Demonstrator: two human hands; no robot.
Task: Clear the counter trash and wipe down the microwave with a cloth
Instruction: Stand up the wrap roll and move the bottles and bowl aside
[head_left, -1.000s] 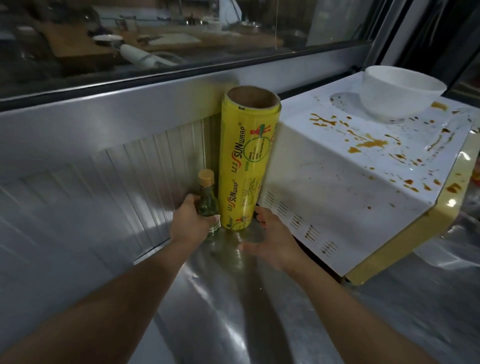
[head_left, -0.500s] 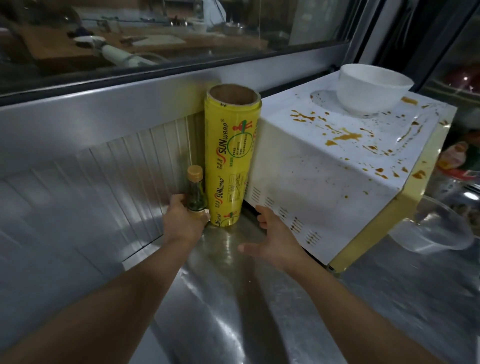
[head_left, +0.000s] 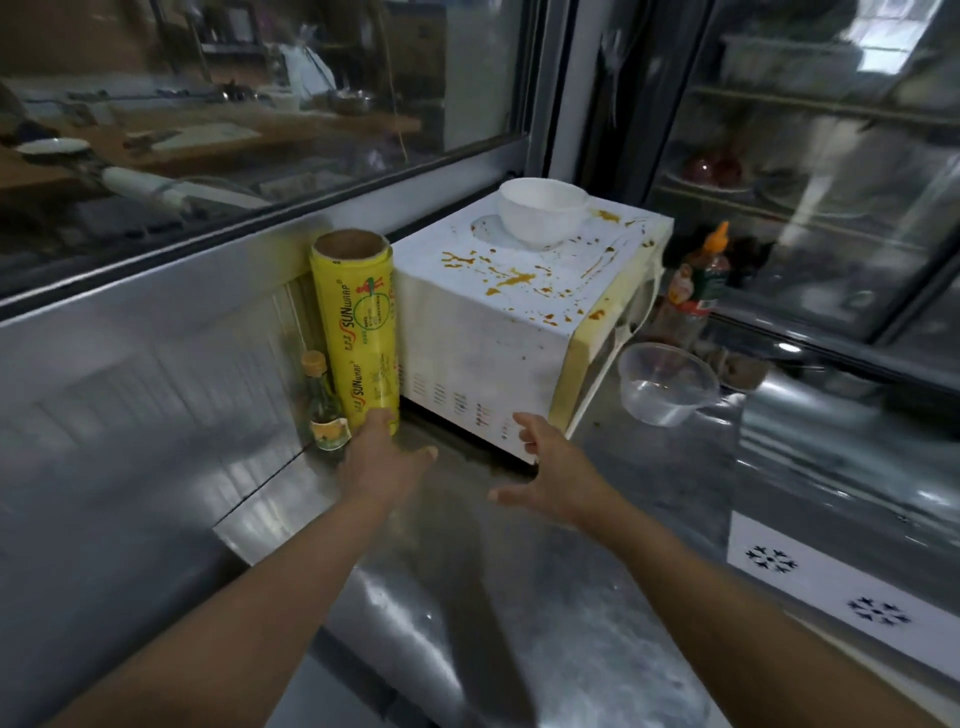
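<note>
My left hand (head_left: 382, 457) is open, fingers against the yellow wrap roll (head_left: 360, 332); right hand (head_left: 553, 467) spread open, fingertips touching the microwave (head_left: 498, 343) corner, gripping nothing.

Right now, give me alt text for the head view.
A white microwave splattered with brown sauce sits on a steel counter, a white bowl on top. The left hand touches a yellow cling-wrap roll; the right hand hovers open.
</note>
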